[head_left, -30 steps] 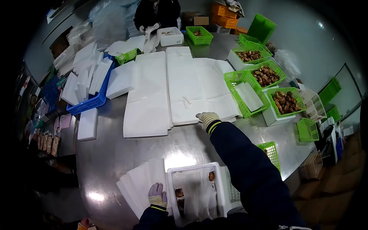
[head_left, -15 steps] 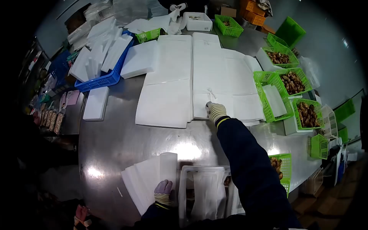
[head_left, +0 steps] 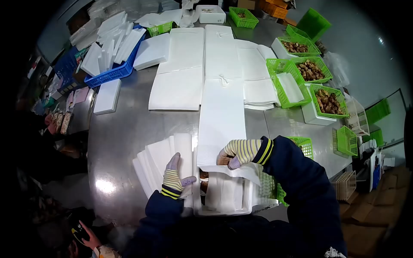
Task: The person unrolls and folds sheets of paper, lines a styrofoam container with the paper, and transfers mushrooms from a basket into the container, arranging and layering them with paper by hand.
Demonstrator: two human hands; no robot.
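Observation:
My right hand (head_left: pixel 241 154), in a striped glove, grips the near end of a long white sheet (head_left: pixel 221 116), which stretches back to the stack behind it. The sheet's end hangs over the far part of a white foam box (head_left: pixel 247 195). Inside the box lie white paper (head_left: pixel 223 193) and a brown item (head_left: pixel 204 180) that is partly covered. My left hand (head_left: pixel 174 177), also gloved, has its thumb spread from the fingers and rests by the fanned white sheets (head_left: pixel 161 157) at the box's left.
Green baskets of brown pieces (head_left: pixel 329 102) line the right side. A blue crate (head_left: pixel 114 74) of white slabs stands back left, near a white block (head_left: pixel 107 96). More white sheets (head_left: pixel 178 71) lie mid-table. Another person's hand (head_left: pixel 90 236) shows at lower left.
My right hand has come back from the stack toward the box, drawing a long white sheet with it. My left hand's thumb has spread outward. The camera view has shifted.

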